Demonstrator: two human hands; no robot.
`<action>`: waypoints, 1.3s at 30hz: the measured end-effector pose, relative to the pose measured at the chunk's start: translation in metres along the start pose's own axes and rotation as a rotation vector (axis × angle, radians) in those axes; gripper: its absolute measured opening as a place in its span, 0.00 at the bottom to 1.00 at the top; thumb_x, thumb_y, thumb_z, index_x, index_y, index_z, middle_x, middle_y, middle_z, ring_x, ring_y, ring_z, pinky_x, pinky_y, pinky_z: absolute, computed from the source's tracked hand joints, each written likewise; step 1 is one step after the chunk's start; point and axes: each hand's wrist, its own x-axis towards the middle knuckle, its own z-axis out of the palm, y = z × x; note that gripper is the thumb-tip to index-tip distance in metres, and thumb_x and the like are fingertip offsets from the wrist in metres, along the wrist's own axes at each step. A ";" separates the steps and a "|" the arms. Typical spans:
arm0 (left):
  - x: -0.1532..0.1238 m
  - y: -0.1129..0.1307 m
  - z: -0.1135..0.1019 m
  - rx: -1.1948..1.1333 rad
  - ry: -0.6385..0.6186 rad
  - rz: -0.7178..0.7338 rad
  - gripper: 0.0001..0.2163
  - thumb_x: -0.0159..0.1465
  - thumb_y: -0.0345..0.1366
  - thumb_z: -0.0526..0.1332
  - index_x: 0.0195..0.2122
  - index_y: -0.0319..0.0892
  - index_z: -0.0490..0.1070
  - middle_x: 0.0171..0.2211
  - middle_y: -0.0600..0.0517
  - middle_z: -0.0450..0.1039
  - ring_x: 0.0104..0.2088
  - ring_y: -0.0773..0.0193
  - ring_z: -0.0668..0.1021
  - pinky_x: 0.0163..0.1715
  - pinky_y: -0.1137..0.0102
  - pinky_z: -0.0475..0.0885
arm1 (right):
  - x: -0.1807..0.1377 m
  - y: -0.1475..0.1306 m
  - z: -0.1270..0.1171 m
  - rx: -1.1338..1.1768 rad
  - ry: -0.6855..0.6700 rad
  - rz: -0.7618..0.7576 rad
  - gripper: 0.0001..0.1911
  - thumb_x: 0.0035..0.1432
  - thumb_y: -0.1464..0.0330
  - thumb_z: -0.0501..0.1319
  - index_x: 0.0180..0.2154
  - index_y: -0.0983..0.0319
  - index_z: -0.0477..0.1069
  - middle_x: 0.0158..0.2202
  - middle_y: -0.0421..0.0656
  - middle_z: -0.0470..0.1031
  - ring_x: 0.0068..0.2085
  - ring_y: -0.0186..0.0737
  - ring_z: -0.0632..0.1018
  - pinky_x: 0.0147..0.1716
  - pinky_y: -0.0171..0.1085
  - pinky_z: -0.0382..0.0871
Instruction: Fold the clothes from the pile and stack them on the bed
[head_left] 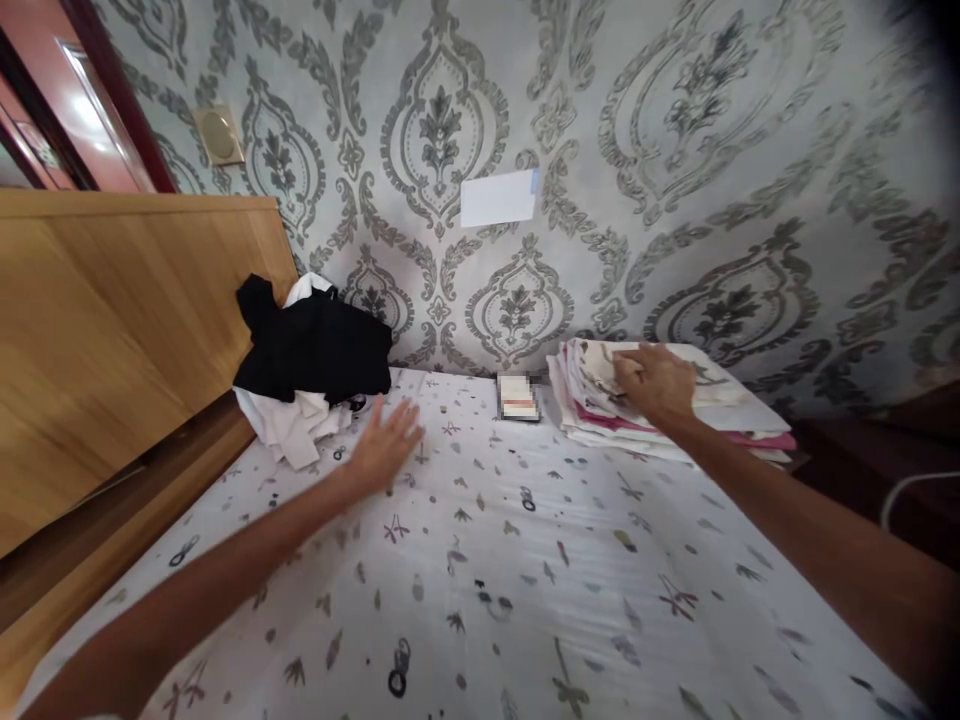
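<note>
My left hand (386,445) is over the patterned white sheet (465,530), its fingers spread and nothing in them. Just beyond it, to the left, lies a heap of crumpled clothes, with a black garment (322,345) on top and pale pink and white cloth (292,425) underneath. On the right, my right hand (660,380) rests on the top of a stack of folded cloths (735,405), white and cream with a bright pink layer. Its fingers are curled, and whatever they may hold is hidden beneath them.
A small blurred box-like item (518,397) lies by the wall between heap and stack. A wooden headboard or panel (135,340) bounds the left. The patterned wallpapered wall (442,130) rises behind, bearing a white rectangle (498,198). A white cable (915,482) hangs at right.
</note>
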 end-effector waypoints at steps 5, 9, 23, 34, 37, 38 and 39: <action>-0.006 -0.129 -0.029 0.375 0.020 -0.119 0.17 0.67 0.32 0.59 0.55 0.52 0.75 0.71 0.45 0.53 0.71 0.36 0.51 0.58 0.23 0.41 | -0.040 -0.114 0.005 0.422 -0.166 -0.182 0.12 0.64 0.66 0.57 0.38 0.62 0.80 0.39 0.47 0.81 0.42 0.44 0.78 0.45 0.40 0.69; -0.015 -0.174 -0.042 0.392 -0.010 -0.178 0.22 0.67 0.29 0.58 0.59 0.55 0.70 0.73 0.48 0.44 0.72 0.39 0.47 0.56 0.23 0.50 | -0.074 -0.250 0.027 0.679 -0.677 -0.184 0.13 0.65 0.63 0.57 0.36 0.61 0.78 0.39 0.44 0.81 0.40 0.40 0.79 0.42 0.35 0.68; 0.001 -0.194 -0.022 0.200 0.003 -0.247 0.26 0.65 0.25 0.56 0.63 0.56 0.67 0.74 0.51 0.40 0.72 0.38 0.43 0.55 0.28 0.61 | -0.080 -0.382 0.092 0.386 -0.845 0.025 0.13 0.64 0.66 0.56 0.43 0.63 0.77 0.42 0.52 0.81 0.45 0.49 0.80 0.40 0.39 0.70; 0.002 -0.195 -0.017 0.154 0.016 -0.231 0.28 0.65 0.23 0.55 0.63 0.55 0.66 0.74 0.51 0.39 0.72 0.38 0.41 0.56 0.28 0.60 | -0.101 -0.378 0.069 0.461 -0.608 -0.316 0.15 0.67 0.65 0.52 0.50 0.58 0.74 0.63 0.49 0.65 0.54 0.46 0.74 0.48 0.40 0.68; 0.002 -0.197 -0.016 0.132 0.018 -0.225 0.28 0.65 0.24 0.56 0.63 0.56 0.66 0.74 0.52 0.39 0.72 0.37 0.41 0.56 0.27 0.59 | -0.104 -0.386 0.070 0.547 -0.615 -0.405 0.17 0.64 0.71 0.54 0.51 0.57 0.74 0.68 0.45 0.58 0.57 0.48 0.73 0.50 0.41 0.69; 0.002 -0.198 -0.015 0.126 0.019 -0.225 0.28 0.64 0.24 0.57 0.63 0.56 0.66 0.74 0.52 0.39 0.72 0.37 0.41 0.56 0.27 0.59 | -0.103 -0.389 0.073 0.656 -0.642 -0.296 0.17 0.63 0.73 0.55 0.50 0.57 0.74 0.67 0.44 0.62 0.56 0.47 0.74 0.50 0.40 0.69; 0.001 -0.198 -0.015 0.125 0.018 -0.223 0.28 0.64 0.24 0.57 0.63 0.56 0.66 0.74 0.52 0.39 0.72 0.37 0.41 0.56 0.27 0.58 | -0.102 -0.393 0.076 0.788 -0.664 -0.148 0.16 0.62 0.74 0.56 0.49 0.57 0.75 0.64 0.43 0.67 0.55 0.46 0.75 0.50 0.39 0.70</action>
